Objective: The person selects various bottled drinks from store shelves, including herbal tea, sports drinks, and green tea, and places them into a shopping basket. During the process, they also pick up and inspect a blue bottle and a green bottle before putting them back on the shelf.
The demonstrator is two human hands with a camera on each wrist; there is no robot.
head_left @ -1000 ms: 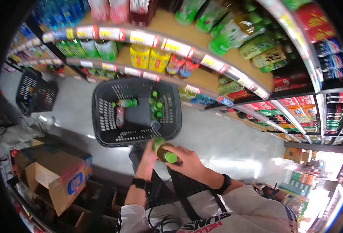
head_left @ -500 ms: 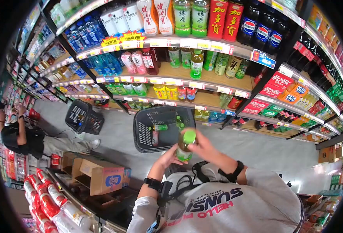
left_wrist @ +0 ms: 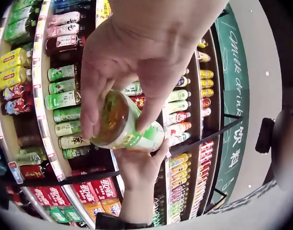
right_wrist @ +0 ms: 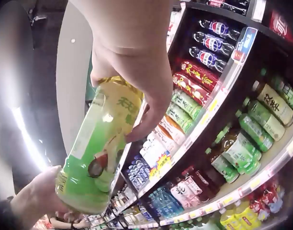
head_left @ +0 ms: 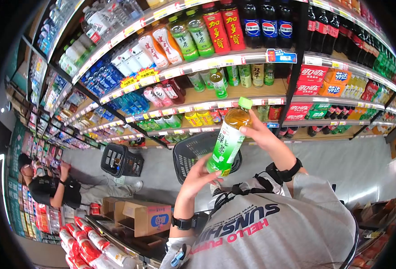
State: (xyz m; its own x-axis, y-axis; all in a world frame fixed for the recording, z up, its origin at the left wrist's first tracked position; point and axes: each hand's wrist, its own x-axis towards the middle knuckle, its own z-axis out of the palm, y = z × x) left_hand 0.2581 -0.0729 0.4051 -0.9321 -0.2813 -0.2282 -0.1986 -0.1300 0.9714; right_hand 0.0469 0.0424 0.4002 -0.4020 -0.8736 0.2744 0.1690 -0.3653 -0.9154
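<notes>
Both hands hold a large green tea bottle (head_left: 227, 145) up in front of the shelves, tilted, its light green cap at the upper right. Around its base curl the fingers and thumb of my left hand (head_left: 194, 178). My right hand (head_left: 264, 133) grips it near the shoulder. The label with large characters faces the head camera, and amber liquid shows above it. In the left wrist view the bottle's base (left_wrist: 113, 122) sits between my left thumb and fingers. From the right wrist, the back label (right_wrist: 101, 148) is visible below my right hand (right_wrist: 132, 72).
A dark grey shopping basket (head_left: 189, 154) stands on the floor behind the bottle. Shelves of drinks (head_left: 216, 96) curve across the front. Farther left are a second basket (head_left: 122, 160) and a person in black (head_left: 57, 186). An opened cardboard box (head_left: 144, 217) lies near my left arm.
The bottle has risen from low by the basket to in front of the shelves, and its label has turned toward the head camera. My view has tipped up from the floor to the shelves.
</notes>
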